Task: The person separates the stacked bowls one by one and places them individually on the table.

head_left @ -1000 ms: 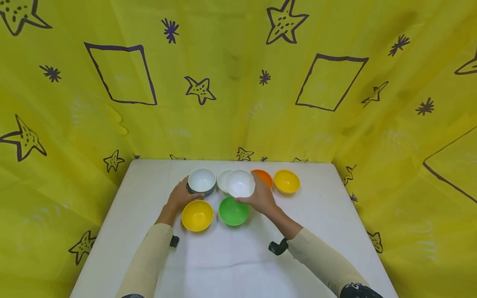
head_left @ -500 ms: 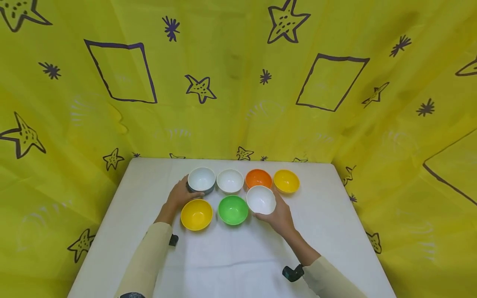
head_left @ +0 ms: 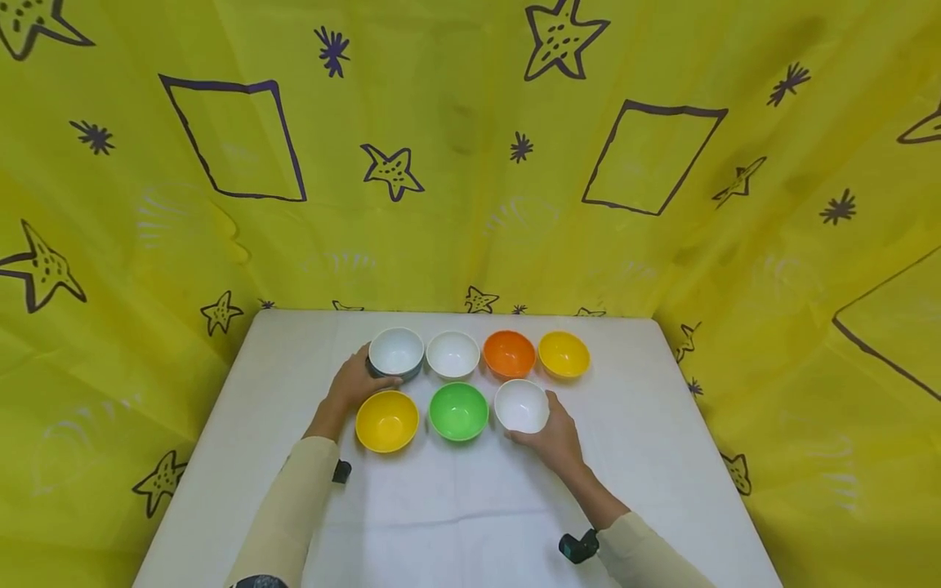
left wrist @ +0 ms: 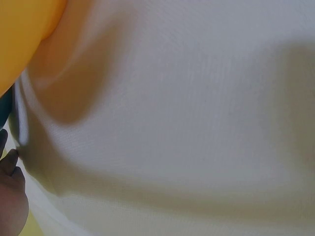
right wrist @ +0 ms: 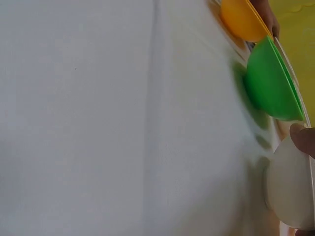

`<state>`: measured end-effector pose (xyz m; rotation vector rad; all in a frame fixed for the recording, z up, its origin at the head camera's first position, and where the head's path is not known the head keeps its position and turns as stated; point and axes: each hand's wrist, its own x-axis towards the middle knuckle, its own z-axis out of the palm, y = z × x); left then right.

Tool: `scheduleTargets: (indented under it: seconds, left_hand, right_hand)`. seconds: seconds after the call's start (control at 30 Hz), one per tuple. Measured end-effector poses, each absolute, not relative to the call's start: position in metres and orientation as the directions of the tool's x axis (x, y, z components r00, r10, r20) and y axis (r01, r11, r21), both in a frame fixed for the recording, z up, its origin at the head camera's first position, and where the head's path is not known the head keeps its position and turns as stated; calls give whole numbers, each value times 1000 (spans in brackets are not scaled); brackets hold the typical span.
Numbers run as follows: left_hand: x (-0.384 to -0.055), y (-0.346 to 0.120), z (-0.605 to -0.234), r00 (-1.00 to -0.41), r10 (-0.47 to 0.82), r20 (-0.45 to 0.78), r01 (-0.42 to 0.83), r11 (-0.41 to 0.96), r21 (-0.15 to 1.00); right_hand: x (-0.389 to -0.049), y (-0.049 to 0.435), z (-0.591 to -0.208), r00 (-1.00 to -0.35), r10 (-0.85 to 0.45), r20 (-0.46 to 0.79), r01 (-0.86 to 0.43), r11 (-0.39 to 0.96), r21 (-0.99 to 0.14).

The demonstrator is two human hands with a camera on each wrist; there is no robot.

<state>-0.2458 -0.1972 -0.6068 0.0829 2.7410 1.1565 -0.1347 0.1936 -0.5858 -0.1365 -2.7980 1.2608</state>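
Observation:
My left hand (head_left: 354,382) grips a bowl with a pale inside and dark bluish outside (head_left: 396,353) at the left end of the back row. A white bowl (head_left: 521,407) is held by my right hand (head_left: 555,437), thumb at its near side; it is at the right of the front row. In the right wrist view this white bowl (right wrist: 289,189) stands upright, close over the cloth. Left of it are a green bowl (head_left: 459,412) and a yellow bowl (head_left: 387,421). Only a few left fingers (left wrist: 11,164) show in the left wrist view.
The back row also has a second white bowl (head_left: 452,355), an orange bowl (head_left: 509,354) and another yellow bowl (head_left: 564,354). A white cloth (head_left: 456,523) covers the table. Yellow curtains (head_left: 456,237) with drawn stars stand behind it and at both sides.
My right hand has carried the white bowl from over the back row, rightward and toward me, to beside the green bowl. The left hand stays at its bowl.

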Motion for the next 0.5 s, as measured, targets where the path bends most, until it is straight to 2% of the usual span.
scheduleTargets:
  seconds: [0.5]
  left_hand:
    - [-245, -197, -603, -982, 110, -152, -33, 697, 716]
  right_hand:
    - [-131, 192, -592, -993, 110, 31, 49, 655, -754]
